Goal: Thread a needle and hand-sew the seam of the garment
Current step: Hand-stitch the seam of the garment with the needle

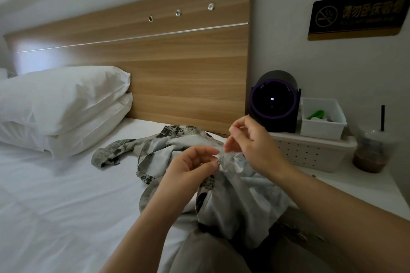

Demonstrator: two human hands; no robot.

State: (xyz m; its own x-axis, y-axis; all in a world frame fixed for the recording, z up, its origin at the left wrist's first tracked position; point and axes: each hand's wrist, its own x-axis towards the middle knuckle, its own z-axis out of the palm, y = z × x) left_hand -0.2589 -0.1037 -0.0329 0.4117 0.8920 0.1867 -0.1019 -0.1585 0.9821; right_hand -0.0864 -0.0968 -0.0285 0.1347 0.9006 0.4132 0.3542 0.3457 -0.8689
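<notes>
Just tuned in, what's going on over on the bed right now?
A person sits on the bed with a camouflage garment bunched in the lap. The left hand has a pinching grip on a raised fold of the fabric. The right hand is poised just above that fold with its fingers curled. The needle and thread are too fine to see, so I can't tell whether a stitch is under way.

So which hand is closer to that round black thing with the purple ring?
Right. The right hand is raised just below-left of the round black gadget in the view. The left hand sits lower and farther left, pinching the garment.
</notes>
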